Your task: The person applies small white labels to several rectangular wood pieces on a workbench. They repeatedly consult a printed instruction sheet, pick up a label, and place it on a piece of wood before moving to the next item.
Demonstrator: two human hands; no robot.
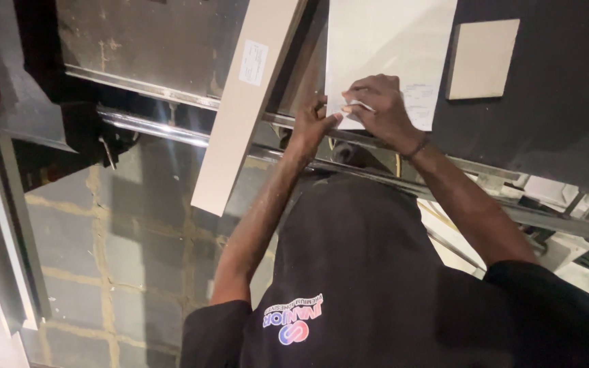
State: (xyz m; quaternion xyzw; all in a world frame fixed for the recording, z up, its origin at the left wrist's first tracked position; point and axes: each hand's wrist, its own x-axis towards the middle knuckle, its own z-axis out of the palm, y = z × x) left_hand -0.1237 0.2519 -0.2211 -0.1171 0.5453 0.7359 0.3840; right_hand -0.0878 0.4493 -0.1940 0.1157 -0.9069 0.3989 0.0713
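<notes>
Both hands meet at the near edge of a large white panel on the dark surface. The right hand pinches its label; the left hand, fingers curled, presses just beside it. A long beige board lies left of them, a small square tile beyond the right hand.

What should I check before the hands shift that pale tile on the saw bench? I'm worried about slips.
1. Both hands on the tile: ok, left hand and right hand press the big tile near its edge.
2. Fingers clear of a blade: cannot tell, none visible.
3. Long strip lying steady: not ok, it overhangs the bench.
4. Small square piece apart from the tile: ok.
</notes>
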